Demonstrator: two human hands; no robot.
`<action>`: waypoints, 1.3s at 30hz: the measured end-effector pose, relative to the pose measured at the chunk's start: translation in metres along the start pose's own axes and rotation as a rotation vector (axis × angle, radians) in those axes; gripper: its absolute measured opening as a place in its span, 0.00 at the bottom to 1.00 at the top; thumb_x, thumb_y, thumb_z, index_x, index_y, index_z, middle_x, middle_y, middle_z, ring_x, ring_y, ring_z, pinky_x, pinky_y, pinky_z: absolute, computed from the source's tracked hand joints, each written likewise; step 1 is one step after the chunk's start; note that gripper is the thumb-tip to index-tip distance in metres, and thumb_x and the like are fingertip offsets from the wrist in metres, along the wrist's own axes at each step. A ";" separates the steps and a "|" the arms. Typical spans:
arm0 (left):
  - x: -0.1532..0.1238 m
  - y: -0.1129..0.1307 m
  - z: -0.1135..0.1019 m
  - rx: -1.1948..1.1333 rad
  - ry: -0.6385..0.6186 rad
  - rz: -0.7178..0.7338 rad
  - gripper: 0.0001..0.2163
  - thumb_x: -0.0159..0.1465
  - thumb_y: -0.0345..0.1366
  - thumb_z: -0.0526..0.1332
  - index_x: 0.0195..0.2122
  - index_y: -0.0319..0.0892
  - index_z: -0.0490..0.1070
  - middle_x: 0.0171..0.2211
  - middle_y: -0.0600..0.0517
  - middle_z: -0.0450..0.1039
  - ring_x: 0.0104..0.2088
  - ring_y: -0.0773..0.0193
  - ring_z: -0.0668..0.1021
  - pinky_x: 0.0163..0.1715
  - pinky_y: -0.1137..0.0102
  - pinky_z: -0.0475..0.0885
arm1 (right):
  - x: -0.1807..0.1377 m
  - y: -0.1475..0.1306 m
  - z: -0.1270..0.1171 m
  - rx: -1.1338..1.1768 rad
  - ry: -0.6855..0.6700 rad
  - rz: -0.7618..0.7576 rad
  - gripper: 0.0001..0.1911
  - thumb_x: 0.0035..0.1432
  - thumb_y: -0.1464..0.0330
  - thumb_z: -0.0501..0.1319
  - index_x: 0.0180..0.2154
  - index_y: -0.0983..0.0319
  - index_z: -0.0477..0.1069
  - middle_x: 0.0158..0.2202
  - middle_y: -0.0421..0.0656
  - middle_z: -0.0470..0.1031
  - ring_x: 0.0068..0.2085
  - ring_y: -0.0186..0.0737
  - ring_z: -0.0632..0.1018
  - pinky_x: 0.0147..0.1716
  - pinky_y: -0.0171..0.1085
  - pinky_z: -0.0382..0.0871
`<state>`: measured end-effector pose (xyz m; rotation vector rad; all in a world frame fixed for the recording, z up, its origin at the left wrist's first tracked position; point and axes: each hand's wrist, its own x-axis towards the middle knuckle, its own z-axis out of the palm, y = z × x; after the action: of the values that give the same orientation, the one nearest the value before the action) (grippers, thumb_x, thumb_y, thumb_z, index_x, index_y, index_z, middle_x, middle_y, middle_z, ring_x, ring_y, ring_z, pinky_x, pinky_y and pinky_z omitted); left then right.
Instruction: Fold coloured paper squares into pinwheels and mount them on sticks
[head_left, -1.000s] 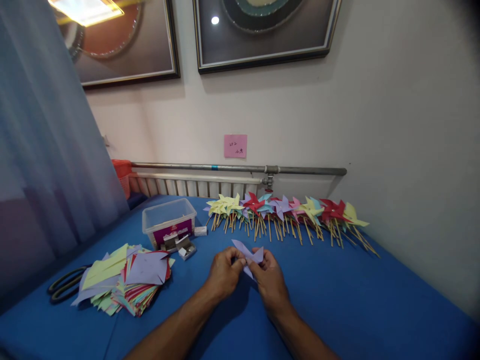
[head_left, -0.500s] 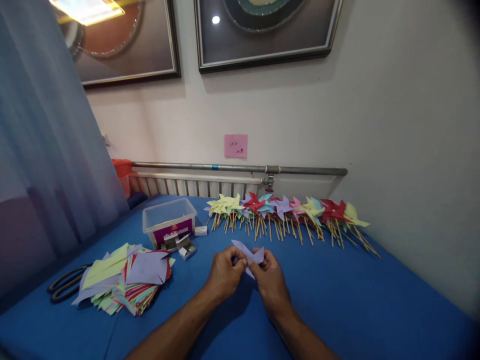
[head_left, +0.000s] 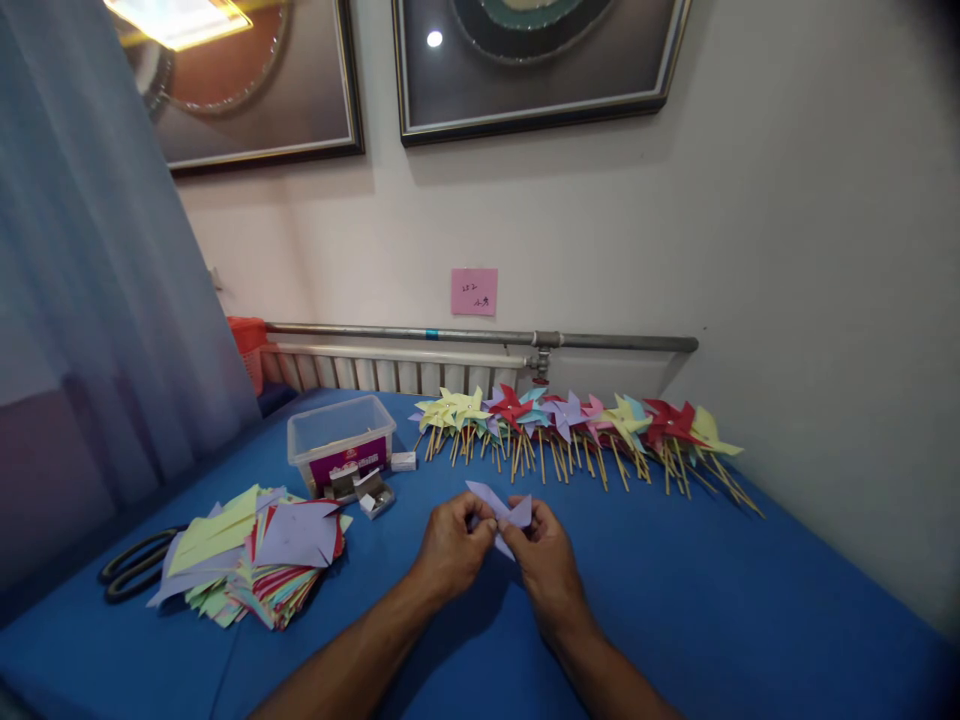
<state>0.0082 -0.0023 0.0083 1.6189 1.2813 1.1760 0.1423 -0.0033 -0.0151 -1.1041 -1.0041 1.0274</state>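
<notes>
A purple paper pinwheel [head_left: 487, 497], its points folded inward, is held above the blue table between my two hands. My left hand [head_left: 455, 545] pinches it near the centre with thumb and finger. On its other side my right hand [head_left: 549, 560] grips the paper, the thumb pressed close to the middle. Whether a pin sits between the fingertips is too small to tell. No stick shows on this pinwheel. Left of my hands lies a pile of cut paper sheets [head_left: 296, 535] in purple, yellow, red and green.
Finished pinwheels [head_left: 568, 412] on sticks lie in a row along the back. A clear plastic tub [head_left: 341, 425] stands at the back left, with an open small box [head_left: 373, 493] and a white box [head_left: 403, 461] beside it. Black-handled scissors [head_left: 139, 565] lie partly under the paper.
Both hands keep nearly the same hold on the purple pinwheel. The whole view has shifted very slightly; nothing else has visibly moved.
</notes>
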 end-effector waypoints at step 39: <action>0.001 -0.007 0.000 0.018 -0.021 0.045 0.03 0.58 0.33 0.60 0.28 0.41 0.71 0.22 0.57 0.67 0.24 0.68 0.66 0.27 0.73 0.59 | -0.004 -0.007 0.000 -0.060 0.000 -0.017 0.17 0.42 0.60 0.67 0.36 0.57 0.70 0.26 0.36 0.75 0.27 0.40 0.74 0.27 0.37 0.67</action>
<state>0.0060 0.0006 0.0021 1.6767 1.2510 1.1744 0.1421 -0.0081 -0.0091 -1.1424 -1.0486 0.9896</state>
